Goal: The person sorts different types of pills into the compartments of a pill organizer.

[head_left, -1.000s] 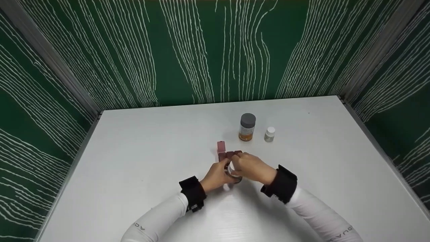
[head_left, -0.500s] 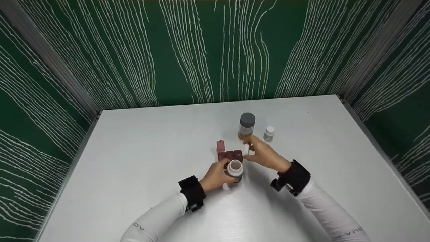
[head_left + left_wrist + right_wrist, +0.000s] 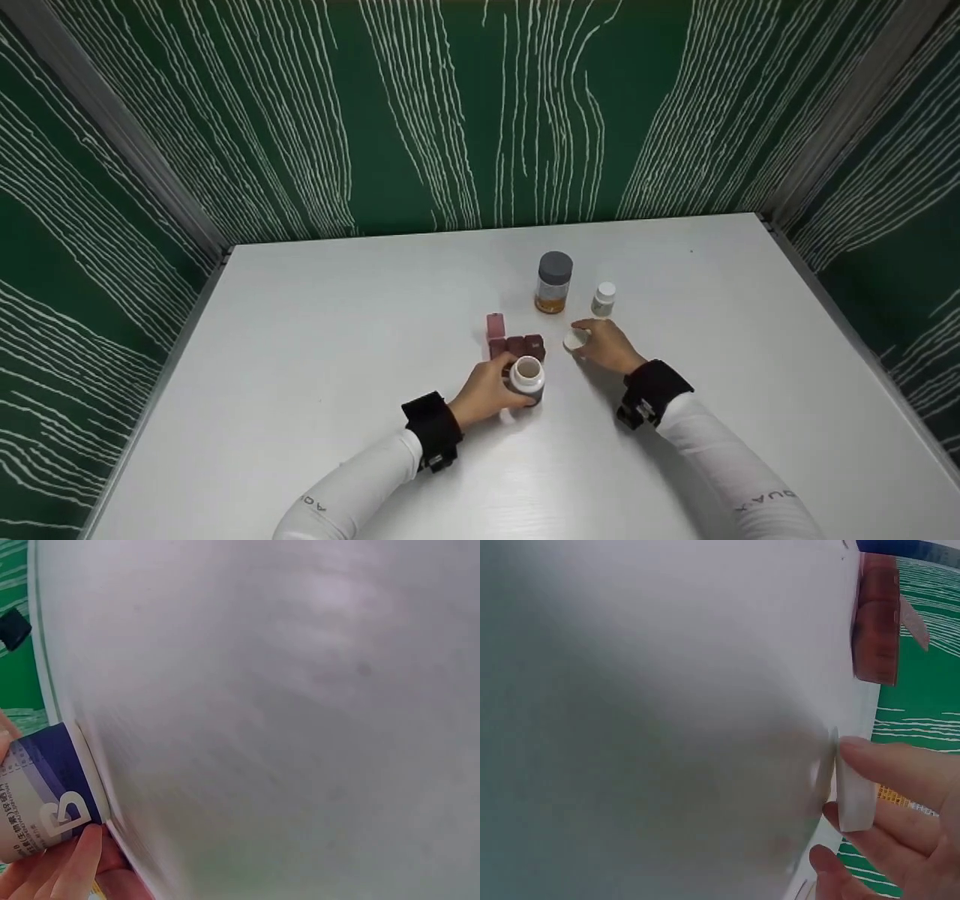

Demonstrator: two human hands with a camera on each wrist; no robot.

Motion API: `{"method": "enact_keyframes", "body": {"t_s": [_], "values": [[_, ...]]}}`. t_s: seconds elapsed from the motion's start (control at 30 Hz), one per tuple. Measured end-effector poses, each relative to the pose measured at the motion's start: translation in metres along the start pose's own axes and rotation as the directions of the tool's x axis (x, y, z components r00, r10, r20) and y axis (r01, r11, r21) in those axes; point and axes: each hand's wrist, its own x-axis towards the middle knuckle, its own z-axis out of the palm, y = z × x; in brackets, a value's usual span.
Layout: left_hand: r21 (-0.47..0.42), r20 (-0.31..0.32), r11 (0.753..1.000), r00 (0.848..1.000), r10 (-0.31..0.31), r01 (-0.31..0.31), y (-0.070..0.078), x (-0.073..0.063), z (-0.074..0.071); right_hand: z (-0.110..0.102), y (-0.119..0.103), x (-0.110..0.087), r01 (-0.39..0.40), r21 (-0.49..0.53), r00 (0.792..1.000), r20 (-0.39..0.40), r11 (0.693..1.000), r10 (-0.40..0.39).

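My left hand (image 3: 491, 391) grips a white pill bottle (image 3: 528, 377), upright on the white table with its mouth uncovered. A blue and white label (image 3: 56, 791) shows on it in the left wrist view. My right hand (image 3: 609, 346) pinches a round white cap (image 3: 855, 795) between thumb and fingers. The cap is at or just above the tabletop, right of a dark red pill box (image 3: 516, 346). One pink lid (image 3: 495, 325) of the box is flipped up at the far left. My left hand and the bottle hide the near part of the box.
Behind the hands stand a jar (image 3: 554, 283) with a grey lid and orange contents and a small white bottle (image 3: 603, 299) with its cap on. Green walls (image 3: 420, 112) with white streaks border the white table (image 3: 337, 322) at the back and sides.
My right hand has lifted the cap off the pill bottle and carried it right and down toward the tabletop. My left hand and the bottle have stayed in place.
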Motion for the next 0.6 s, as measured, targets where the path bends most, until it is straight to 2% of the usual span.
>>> {"method": "enact_keyframes", "body": {"t_s": [0.1,0.27,0.4,0.5,0.6], "values": [[-0.008,-0.002,1.000,1.000,-0.001,0.001,0.001,0.000,0.001,-0.001,0.003,0.000,-0.025,-0.058,1.000,-0.006,0.998,0.024],[-0.009,-0.006,1.000,1.000,0.002,-0.002,0.002,0.002,0.002,-0.005,0.004,-0.002,-0.033,-0.074,0.999,-0.022,0.997,0.031],[0.003,-0.024,1.000,1.000,-0.007,0.007,0.003,0.002,0.001,-0.007,-0.006,-0.010,-0.031,-0.130,0.999,-0.044,0.991,0.026],[-0.003,-0.058,1.000,0.998,-0.026,0.026,0.004,0.001,-0.002,-0.007,-0.023,-0.020,0.052,-0.106,0.999,-0.009,0.993,-0.054],[-0.055,-0.089,0.998,0.995,-0.040,0.035,0.008,0.003,-0.008,-0.006,-0.040,-0.031,0.200,0.039,0.976,0.082,0.979,-0.203]]}}
